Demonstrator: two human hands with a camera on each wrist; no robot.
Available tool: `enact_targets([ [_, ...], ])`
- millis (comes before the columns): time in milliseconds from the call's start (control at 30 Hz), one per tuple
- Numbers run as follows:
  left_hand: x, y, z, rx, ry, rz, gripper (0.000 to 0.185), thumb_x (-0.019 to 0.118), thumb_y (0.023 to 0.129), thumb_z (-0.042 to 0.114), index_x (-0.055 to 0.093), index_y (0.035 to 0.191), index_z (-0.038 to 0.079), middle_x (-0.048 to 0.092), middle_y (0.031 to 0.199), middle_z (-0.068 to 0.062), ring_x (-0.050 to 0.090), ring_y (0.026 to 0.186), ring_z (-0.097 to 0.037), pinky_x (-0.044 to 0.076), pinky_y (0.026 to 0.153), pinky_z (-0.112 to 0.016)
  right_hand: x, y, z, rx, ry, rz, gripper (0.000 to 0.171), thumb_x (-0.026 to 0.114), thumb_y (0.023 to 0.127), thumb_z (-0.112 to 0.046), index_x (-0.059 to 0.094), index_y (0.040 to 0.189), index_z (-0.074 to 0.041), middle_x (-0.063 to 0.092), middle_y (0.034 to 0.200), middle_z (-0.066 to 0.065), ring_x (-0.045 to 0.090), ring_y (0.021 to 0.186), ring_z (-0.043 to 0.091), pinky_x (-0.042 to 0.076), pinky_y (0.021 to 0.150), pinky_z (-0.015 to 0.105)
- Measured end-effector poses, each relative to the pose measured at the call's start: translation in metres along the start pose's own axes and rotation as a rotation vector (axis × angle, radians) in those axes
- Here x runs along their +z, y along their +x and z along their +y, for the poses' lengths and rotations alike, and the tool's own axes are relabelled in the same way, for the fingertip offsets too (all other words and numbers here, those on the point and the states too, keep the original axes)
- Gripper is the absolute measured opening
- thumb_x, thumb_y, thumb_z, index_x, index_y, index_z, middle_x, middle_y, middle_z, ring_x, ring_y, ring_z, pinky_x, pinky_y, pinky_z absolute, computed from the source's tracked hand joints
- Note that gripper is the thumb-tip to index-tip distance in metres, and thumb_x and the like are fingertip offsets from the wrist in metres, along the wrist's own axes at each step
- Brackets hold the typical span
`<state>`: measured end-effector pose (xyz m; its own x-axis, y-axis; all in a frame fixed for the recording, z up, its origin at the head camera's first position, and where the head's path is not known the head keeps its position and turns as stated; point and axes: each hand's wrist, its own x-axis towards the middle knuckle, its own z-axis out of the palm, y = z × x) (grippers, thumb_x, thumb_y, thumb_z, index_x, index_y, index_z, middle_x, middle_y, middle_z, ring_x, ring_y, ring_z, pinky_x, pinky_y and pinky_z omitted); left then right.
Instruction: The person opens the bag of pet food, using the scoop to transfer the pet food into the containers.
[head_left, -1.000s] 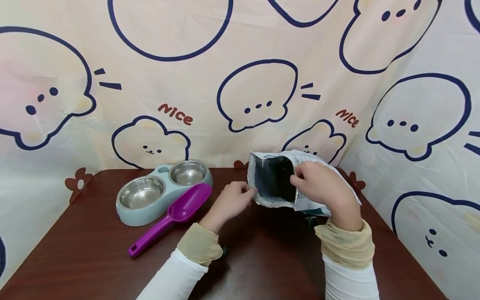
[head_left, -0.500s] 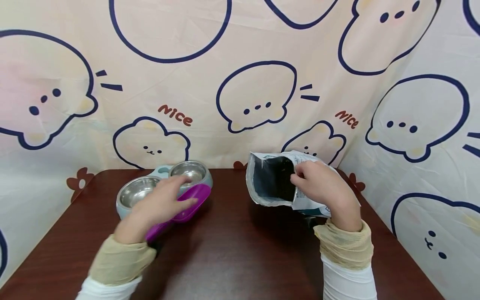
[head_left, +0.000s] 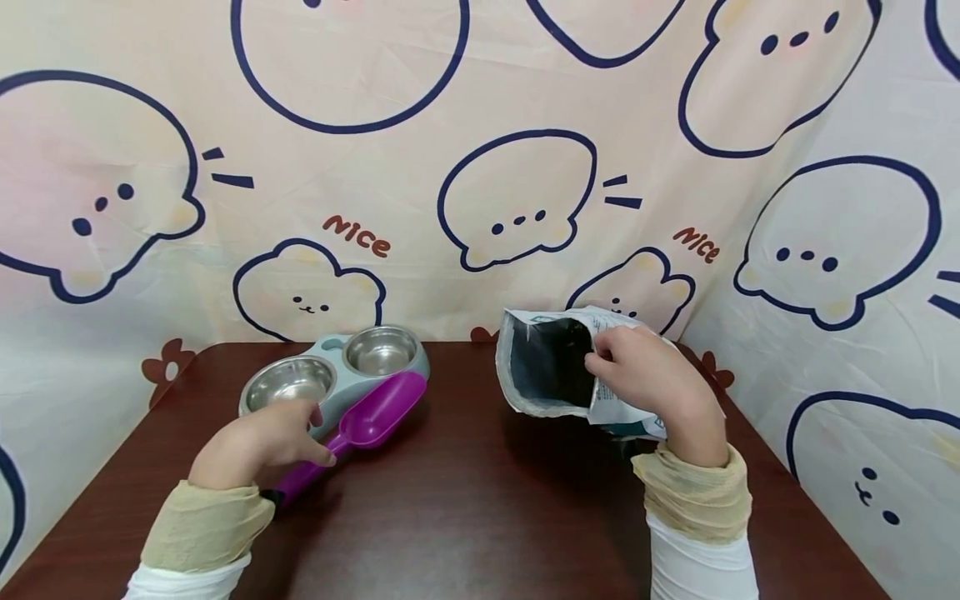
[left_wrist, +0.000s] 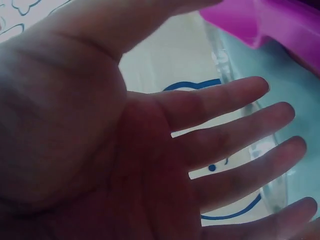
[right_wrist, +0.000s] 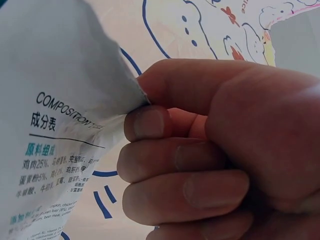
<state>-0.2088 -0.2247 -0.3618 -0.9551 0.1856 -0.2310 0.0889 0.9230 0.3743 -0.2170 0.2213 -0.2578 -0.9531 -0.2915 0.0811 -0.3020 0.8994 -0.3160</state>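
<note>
A purple scoop (head_left: 378,412) leans against the pale blue base (head_left: 358,388) of a double pet bowl at the left. Over its handle hovers my left hand (head_left: 258,442), thumb near the handle. The left wrist view shows that hand's fingers (left_wrist: 230,132) spread and nearly straight, with the scoop (left_wrist: 292,27) beyond the thumb. At the right, a white printed pouch (head_left: 626,407) lies with its wide mouth facing left, its inside dark. My right hand (head_left: 660,379) pinches the pouch's edge between thumb and index finger, the other fingers curled, as the right wrist view shows.
Two round steel bowls (head_left: 381,350) sit in the blue base near the table's back edge. The dark brown tabletop (head_left: 450,500) runs between the bowls and the pouch. A curtain (head_left: 405,283) with cartoon drawings stands behind and at both sides.
My left hand has let go of the pouch's mouth and moved left, passing over the scoop and down to its handle. The right hand keeps its pinch on the pouch.
</note>
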Motion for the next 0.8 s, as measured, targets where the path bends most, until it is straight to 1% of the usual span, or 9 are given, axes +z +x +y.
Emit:
enact_targets([
  [67,0.009,0.011,-0.013,0.006,0.003,-0.011,0.061,0.091,0.084,0.034,0.064,0.120,-0.008,0.070,0.101,-0.016,0.065,0.094,-0.032,0.059,0.087,-0.052,0.000,0.000,0.000,-0.002,0.001,-0.002,0.025,0.060,0.106,-0.019,0.074,0.087,-0.009,0.054,0.067,0.005,0.053,0.069,0.020,0.047,0.062,0.031],
  [200,0.035,0.047,-0.053,-0.046,0.037,-0.041,0.054,0.094,0.077,0.044,0.070,0.105,0.005,0.068,0.092,-0.005,0.062,0.083,-0.021,0.056,0.073,-0.037,0.000,-0.001,0.000,-0.004,-0.001,-0.001,0.025,0.061,0.106,-0.019,0.074,0.087,-0.009,0.054,0.066,0.005,0.054,0.069,0.021,0.047,0.061,0.031],
  [233,0.041,0.056,-0.064,-0.043,0.049,-0.048,0.053,0.094,0.077,0.047,0.071,0.103,0.007,0.068,0.090,-0.005,0.062,0.081,-0.021,0.054,0.070,-0.035,0.000,-0.001,0.000,-0.004,-0.001,0.000,0.026,0.061,0.106,-0.019,0.074,0.087,-0.009,0.054,0.066,0.005,0.054,0.069,0.021,0.047,0.061,0.031],
  [300,0.052,0.072,-0.081,-0.064,0.069,-0.061,0.050,0.095,0.075,0.048,0.072,0.099,0.011,0.068,0.089,-0.003,0.062,0.080,-0.019,0.052,0.068,-0.034,0.000,0.000,0.000,-0.001,-0.003,0.001,0.026,0.060,0.106,-0.019,0.073,0.086,-0.010,0.053,0.066,0.005,0.054,0.069,0.021,0.046,0.061,0.031],
  [400,0.062,0.086,-0.098,-0.042,0.071,-0.076,0.050,0.095,0.076,0.047,0.072,0.100,0.010,0.069,0.089,-0.006,0.062,0.080,-0.023,0.053,0.067,-0.035,0.001,0.000,0.000,-0.001,-0.005,0.000,0.026,0.060,0.106,-0.019,0.073,0.085,-0.010,0.053,0.067,0.006,0.054,0.069,0.021,0.046,0.061,0.031],
  [500,0.070,0.096,-0.108,-0.060,0.070,-0.085,0.048,0.099,0.070,0.046,0.073,0.095,0.014,0.069,0.086,-0.002,0.063,0.079,-0.020,0.052,0.067,-0.035,0.002,0.000,0.001,0.000,-0.007,-0.004,0.026,0.060,0.106,-0.019,0.073,0.086,-0.010,0.053,0.067,0.006,0.054,0.069,0.021,0.046,0.061,0.031],
  [600,0.077,0.101,-0.113,-0.067,0.059,-0.084,0.043,0.100,0.064,0.043,0.073,0.087,0.019,0.070,0.081,0.001,0.065,0.077,-0.019,0.052,0.067,-0.035,0.002,0.001,0.001,0.000,-0.009,-0.008,0.026,0.060,0.106,-0.019,0.073,0.086,-0.010,0.052,0.066,0.005,0.053,0.069,0.021,0.046,0.061,0.031],
  [700,0.080,0.103,-0.116,-0.008,0.074,-0.075,0.033,0.097,0.069,0.037,0.071,0.082,0.022,0.069,0.078,0.002,0.064,0.076,-0.019,0.051,0.066,-0.036,0.001,0.001,0.001,0.000,-0.010,-0.013,0.027,0.060,0.106,-0.019,0.072,0.085,-0.010,0.052,0.066,0.005,0.053,0.068,0.021,0.046,0.061,0.031],
  [800,0.081,0.106,-0.118,0.038,0.071,-0.078,0.021,0.088,0.079,0.029,0.069,0.083,0.021,0.069,0.076,0.002,0.064,0.073,-0.019,0.051,0.067,-0.036,0.001,0.001,0.000,0.000,-0.011,-0.018,0.027,0.060,0.106,-0.020,0.072,0.084,-0.010,0.052,0.065,0.005,0.053,0.068,0.021,0.046,0.061,0.031],
])
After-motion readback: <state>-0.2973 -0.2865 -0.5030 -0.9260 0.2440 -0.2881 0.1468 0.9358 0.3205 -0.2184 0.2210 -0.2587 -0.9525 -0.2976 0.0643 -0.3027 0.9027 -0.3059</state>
